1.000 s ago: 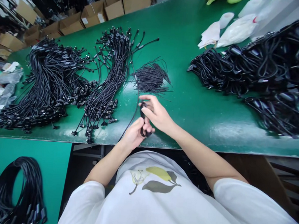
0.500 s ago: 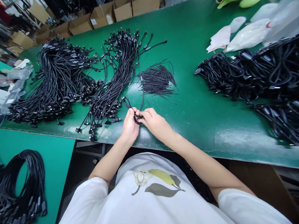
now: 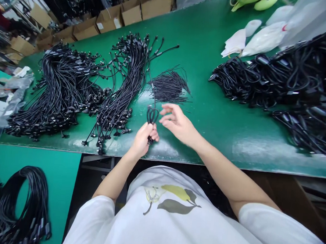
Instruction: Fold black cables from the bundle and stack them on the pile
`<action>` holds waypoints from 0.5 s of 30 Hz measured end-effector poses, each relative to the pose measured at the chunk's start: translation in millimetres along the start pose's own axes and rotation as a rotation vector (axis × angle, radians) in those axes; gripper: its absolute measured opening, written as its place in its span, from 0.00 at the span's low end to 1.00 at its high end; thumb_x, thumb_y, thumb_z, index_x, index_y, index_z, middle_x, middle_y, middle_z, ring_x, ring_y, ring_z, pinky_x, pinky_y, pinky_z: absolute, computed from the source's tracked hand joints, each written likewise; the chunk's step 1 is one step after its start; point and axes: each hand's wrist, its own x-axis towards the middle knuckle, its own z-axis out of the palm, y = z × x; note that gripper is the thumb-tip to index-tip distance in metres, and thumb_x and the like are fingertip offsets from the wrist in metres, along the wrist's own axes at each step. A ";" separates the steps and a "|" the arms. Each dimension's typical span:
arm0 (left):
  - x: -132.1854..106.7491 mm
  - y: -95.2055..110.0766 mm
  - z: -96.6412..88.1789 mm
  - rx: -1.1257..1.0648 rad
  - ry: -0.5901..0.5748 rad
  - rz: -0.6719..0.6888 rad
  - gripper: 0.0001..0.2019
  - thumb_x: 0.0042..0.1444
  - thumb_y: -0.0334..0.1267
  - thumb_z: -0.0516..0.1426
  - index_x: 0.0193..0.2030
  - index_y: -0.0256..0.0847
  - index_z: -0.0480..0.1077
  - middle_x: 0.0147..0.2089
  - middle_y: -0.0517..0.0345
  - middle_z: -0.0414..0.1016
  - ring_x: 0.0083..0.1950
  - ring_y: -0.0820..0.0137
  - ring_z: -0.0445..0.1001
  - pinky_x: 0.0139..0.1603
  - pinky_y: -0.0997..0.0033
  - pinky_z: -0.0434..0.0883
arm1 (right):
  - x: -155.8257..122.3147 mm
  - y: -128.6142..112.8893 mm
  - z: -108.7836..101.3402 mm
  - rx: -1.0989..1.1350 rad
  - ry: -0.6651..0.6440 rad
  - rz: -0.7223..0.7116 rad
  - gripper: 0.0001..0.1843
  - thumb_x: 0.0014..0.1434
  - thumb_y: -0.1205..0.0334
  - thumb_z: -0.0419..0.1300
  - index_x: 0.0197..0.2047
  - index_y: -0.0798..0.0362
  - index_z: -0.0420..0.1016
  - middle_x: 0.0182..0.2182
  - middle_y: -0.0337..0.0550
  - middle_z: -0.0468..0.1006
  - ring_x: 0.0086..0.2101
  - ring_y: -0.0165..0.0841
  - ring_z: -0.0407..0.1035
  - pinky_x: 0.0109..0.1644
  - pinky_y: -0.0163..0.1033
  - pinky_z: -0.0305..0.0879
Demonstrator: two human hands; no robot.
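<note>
A green worktable (image 3: pixel 220 122) fills my feed, its near edge just ahead of a white shirt (image 3: pixel 173 229). Closest to me, the left hand (image 3: pixel 143 139) is closed in a fist around a black cable (image 3: pixel 151 115) folded into short loops that stand up above the knuckles. One strand runs on across the table. The right hand (image 3: pixel 178 123) hovers just beside the loops, fingers spread and loose, holding nothing. Beyond it lies a fan of thin black ties (image 3: pixel 169 86). Left of that I see long cable bundles (image 3: pixel 121 86), and to the right a tangled cable heap (image 3: pixel 287 78). Farthest off sit white bags (image 3: pixel 256 37) and cardboard boxes (image 3: pixel 125 11).
</note>
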 end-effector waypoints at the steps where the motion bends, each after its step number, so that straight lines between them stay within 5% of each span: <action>1: -4.3 -2.7 2.1 0.033 -0.067 -0.063 0.16 0.55 0.48 0.62 0.31 0.37 0.65 0.22 0.68 0.53 0.23 0.79 0.56 0.26 0.77 0.61 | 2.8 -1.0 -4.1 0.102 -0.030 -0.017 0.27 0.60 0.45 0.58 0.56 0.52 0.62 0.44 0.46 0.74 0.37 0.31 0.71 0.39 0.37 0.67; 3: -12.0 -6.8 6.4 0.061 -0.155 -0.180 0.18 0.54 0.50 0.62 0.30 0.36 0.65 0.21 0.68 0.52 0.22 0.79 0.55 0.25 0.77 0.60 | 5.9 -4.5 -8.2 0.139 -0.064 -0.059 0.23 0.60 0.43 0.57 0.49 0.52 0.67 0.37 0.42 0.75 0.33 0.30 0.71 0.38 0.35 0.66; 7: -19.7 -5.1 11.8 -0.020 -0.199 -0.318 0.17 0.58 0.49 0.59 0.35 0.33 0.70 0.23 0.66 0.52 0.23 0.80 0.54 0.23 0.80 0.57 | 2.0 -10.9 -7.5 -0.060 0.126 -0.091 0.19 0.63 0.47 0.54 0.28 0.53 0.66 0.22 0.36 0.71 0.24 0.26 0.65 0.33 0.33 0.61; 11: -21.2 -1.9 14.0 -0.222 -0.160 -0.465 0.12 0.58 0.40 0.59 0.41 0.31 0.73 0.24 0.67 0.49 0.21 0.81 0.49 0.20 0.83 0.52 | -5.9 -10.6 -6.1 0.035 0.192 -0.002 0.19 0.64 0.50 0.53 0.26 0.53 0.65 0.21 0.35 0.71 0.19 0.24 0.62 0.26 0.32 0.59; 15: -27.5 -13.9 9.0 -0.302 -0.127 -0.570 0.13 0.59 0.42 0.58 0.40 0.30 0.73 0.22 0.67 0.46 0.21 0.80 0.48 0.20 0.82 0.52 | -16.9 -5.7 -4.7 0.191 0.078 0.092 0.13 0.63 0.53 0.53 0.32 0.53 0.66 0.23 0.34 0.73 0.18 0.23 0.61 0.23 0.30 0.58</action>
